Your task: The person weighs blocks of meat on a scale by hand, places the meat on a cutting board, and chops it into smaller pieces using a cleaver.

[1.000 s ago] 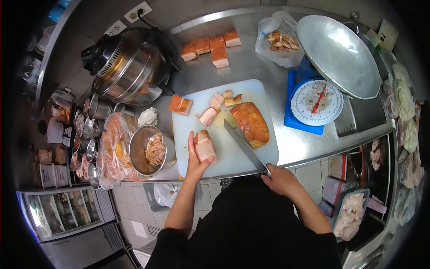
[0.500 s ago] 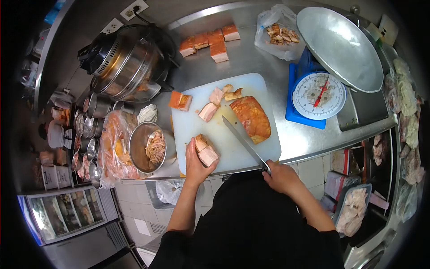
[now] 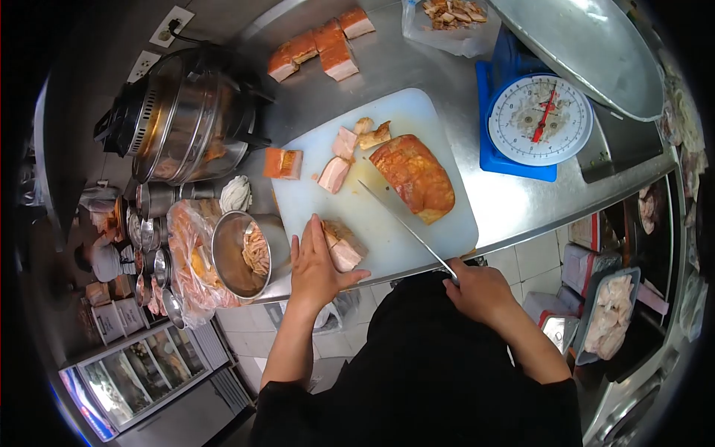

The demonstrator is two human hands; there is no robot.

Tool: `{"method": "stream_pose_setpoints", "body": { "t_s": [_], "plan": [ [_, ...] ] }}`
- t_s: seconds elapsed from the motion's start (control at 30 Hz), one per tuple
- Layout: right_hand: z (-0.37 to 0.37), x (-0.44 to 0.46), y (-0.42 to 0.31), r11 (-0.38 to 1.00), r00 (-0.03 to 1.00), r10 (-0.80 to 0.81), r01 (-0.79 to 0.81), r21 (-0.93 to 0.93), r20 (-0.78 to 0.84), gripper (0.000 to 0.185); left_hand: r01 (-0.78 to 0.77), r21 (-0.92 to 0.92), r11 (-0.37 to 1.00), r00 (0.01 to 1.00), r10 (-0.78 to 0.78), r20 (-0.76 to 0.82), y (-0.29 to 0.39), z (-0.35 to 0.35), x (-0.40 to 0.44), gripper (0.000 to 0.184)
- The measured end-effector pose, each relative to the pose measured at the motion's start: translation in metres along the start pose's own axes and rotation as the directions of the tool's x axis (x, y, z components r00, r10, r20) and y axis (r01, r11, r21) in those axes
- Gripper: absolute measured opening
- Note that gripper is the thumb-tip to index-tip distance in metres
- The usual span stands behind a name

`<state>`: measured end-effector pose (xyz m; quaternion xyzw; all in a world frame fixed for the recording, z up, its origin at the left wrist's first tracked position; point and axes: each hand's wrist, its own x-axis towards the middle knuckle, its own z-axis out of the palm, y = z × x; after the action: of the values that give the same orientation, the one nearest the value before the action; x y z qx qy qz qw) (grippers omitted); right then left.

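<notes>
My right hand is wrapped around the handle of a long knife, its blade slanting up and left over the white cutting board. My left hand has its fingers spread beside a block of roast pork belly at the board's near edge, its index finger against or close to the meat. Right of the blade tip lies a large browned pork slab. Smaller cut pieces sit at the middle of the board, and a crisp-skinned block lies on its left edge.
A blue dial scale with a metal pan stands at the right. Several pork blocks and a bag of chopped meat lie at the back. At left are a steel pot of meat strips and a glass-bowl cooker.
My left hand's fingers have loosened from around the pork block and spread out beside it. The knife remains in my right hand. The view has shifted.
</notes>
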<state>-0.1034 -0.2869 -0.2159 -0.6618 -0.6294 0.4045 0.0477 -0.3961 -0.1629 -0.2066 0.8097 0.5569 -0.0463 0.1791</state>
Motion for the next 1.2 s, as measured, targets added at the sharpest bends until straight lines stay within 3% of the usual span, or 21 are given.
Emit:
{"method": "stream_pose_setpoints", "body": {
  "t_s": [0.1, 0.17, 0.37, 0.5, 0.57, 0.7, 0.87, 0.97, 1.1, 1.2],
  "plan": [
    [0.0, -0.004, -0.004, 1.0, 1.0, 0.002, -0.001, 0.021, -0.018, 0.026, -0.002, 0.025, 1.0, 1.0, 0.003, -0.018, 0.0, 0.005, 0.004, 0.137],
    [-0.001, -0.009, -0.011, 0.999, 0.999, -0.02, 0.021, 0.05, -0.029, 0.023, 0.049, -0.099, 0.994, 0.998, -0.053, -0.04, 0.003, 0.008, 0.005, 0.128],
    [-0.007, -0.024, -0.042, 0.985, 0.989, -0.144, 0.146, 0.09, -0.035, 0.021, 0.018, -0.062, 0.998, 0.992, -0.025, -0.123, 0.001, 0.021, 0.005, 0.121],
    [0.002, -0.028, -0.053, 0.978, 0.981, -0.194, 0.195, 0.072, -0.018, 0.021, 0.07, -0.057, 0.996, 0.997, -0.072, -0.032, 0.002, 0.019, 0.006, 0.12],
    [0.007, -0.028, -0.056, 0.976, 0.978, -0.208, 0.208, 0.064, -0.015, 0.021, -0.07, 0.022, 0.997, 0.987, 0.073, -0.146, -0.003, 0.026, 0.004, 0.119],
    [0.013, -0.028, -0.06, 0.978, 0.98, -0.201, 0.2, 0.057, 0.006, 0.022, -0.031, -0.043, 0.999, 0.991, 0.025, -0.135, 0.002, 0.023, 0.004, 0.115],
    [0.011, -0.034, -0.069, 0.979, 0.979, -0.2, 0.198, 0.055, 0.031, 0.023, -0.136, 0.145, 0.98, 0.977, 0.157, -0.146, -0.009, 0.031, 0.006, 0.107],
    [0.008, -0.034, -0.072, 0.97, 0.971, -0.231, 0.225, 0.096, 0.053, 0.017, -0.122, 0.168, 0.978, 0.981, 0.145, -0.13, -0.01, 0.031, 0.006, 0.106],
    [0.011, -0.033, -0.073, 0.966, 0.971, -0.224, 0.211, 0.149, 0.08, 0.016, -0.075, 0.081, 0.994, 0.988, 0.085, -0.129, -0.008, 0.028, 0.007, 0.106],
    [0.013, -0.032, -0.073, 0.968, 0.972, -0.213, 0.196, 0.159, 0.095, 0.015, -0.173, 0.209, 0.962, 0.974, 0.199, -0.111, -0.005, 0.015, 0.005, 0.104]
  ]
}}
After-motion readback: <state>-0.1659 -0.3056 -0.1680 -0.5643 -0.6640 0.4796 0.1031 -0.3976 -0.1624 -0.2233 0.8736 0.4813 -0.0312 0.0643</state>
